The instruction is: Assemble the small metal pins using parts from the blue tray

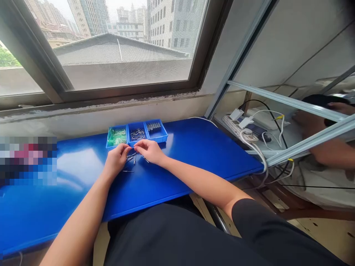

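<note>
Your black shirt (169,236) nearest, at 6 o'clock. Left hand (118,158) over blue table (194,147), right hand (151,150) at 3 o'clock of it. Fingers bunched close, tips nearly meeting; cannot tell whether either pinches anything. Loose pins (135,159) lie beneath, toward 6 o'clock. Blue tray (159,140) just beyond, 12 o'clock: green bag (111,137) in left compartment, more pins (137,134) in middle, metal cylinders (154,127) in right. Power strip (233,125) well apart, 3 o'clock.

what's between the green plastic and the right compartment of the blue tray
In the head view, the middle compartment, holding thin metal pieces, lies between.
</note>
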The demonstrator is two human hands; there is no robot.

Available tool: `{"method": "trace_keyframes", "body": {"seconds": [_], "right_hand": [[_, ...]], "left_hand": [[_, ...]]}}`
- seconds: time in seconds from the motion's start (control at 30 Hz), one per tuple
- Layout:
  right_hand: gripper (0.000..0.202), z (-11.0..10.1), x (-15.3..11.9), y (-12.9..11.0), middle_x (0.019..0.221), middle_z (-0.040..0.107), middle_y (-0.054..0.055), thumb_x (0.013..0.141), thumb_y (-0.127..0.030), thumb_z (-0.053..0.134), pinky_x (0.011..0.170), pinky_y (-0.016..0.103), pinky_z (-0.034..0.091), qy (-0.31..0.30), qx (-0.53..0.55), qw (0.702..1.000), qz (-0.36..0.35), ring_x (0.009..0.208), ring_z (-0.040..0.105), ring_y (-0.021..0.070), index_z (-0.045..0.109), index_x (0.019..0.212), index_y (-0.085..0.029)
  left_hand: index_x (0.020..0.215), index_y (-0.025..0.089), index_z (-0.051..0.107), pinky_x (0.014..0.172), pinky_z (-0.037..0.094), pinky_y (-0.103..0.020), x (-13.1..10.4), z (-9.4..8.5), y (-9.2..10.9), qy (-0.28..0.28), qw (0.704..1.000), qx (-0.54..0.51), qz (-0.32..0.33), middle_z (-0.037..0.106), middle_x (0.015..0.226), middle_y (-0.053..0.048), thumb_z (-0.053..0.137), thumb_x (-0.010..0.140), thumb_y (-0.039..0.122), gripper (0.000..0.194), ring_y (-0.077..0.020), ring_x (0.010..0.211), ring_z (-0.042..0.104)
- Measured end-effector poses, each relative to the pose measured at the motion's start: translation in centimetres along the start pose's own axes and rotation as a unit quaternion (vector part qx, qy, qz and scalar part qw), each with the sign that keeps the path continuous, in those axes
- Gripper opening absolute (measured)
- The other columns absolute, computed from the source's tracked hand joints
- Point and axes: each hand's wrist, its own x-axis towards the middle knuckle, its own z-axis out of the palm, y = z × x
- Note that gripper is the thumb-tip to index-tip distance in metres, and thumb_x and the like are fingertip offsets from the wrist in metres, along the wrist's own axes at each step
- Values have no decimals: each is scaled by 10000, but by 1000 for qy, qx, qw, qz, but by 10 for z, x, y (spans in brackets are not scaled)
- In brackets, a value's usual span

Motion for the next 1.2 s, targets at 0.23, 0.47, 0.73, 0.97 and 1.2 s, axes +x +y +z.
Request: {"method": "trace_keyframes", "body": {"seconds": [0.23,0.47,0.73,0.97,1.2], "right_hand": [[162,0,-2,-1,826,730,38,841,-301,665,731,285,536,-8,-13,1000,-14,724,665,141,713,914,-164],[164,0,2,2,796,718,33,837,-298,671,723,283,551,7,12,1000,10,709,666,136,703,917,-159],[161,-1,0,-1,805,718,35,841,-293,663,740,293,545,-3,-2,1000,2,723,665,143,709,919,-160],[148,0,-2,-4,855,740,42,844,-282,668,776,300,550,-11,-15,1000,-4,770,689,152,715,926,-169],[146,0,1,0,816,725,37,842,-286,666,762,302,557,6,-1,1000,-4,736,679,147,706,914,-164]], "left_hand": [[815,177,634,541,376,-244,-1,-3,3,-3,1000,5,-20,557,562,20,465,942,471,362,-122,513,487],[1047,200,630,513,355,-216,-3,-1,10,-2,999,-51,-6,448,532,80,592,891,432,283,-90,458,396],[923,193,659,533,369,-221,-2,-2,5,-3,1000,-28,7,501,568,53,560,907,427,255,-96,498,421],[858,184,637,538,399,-237,-2,-3,4,-31,999,-33,-23,559,566,25,466,951,446,327,-118,513,501],[989,201,646,512,356,-224,-3,0,6,-10,999,-43,-11,476,548,65,574,898,445,271,-96,472,406]]}}
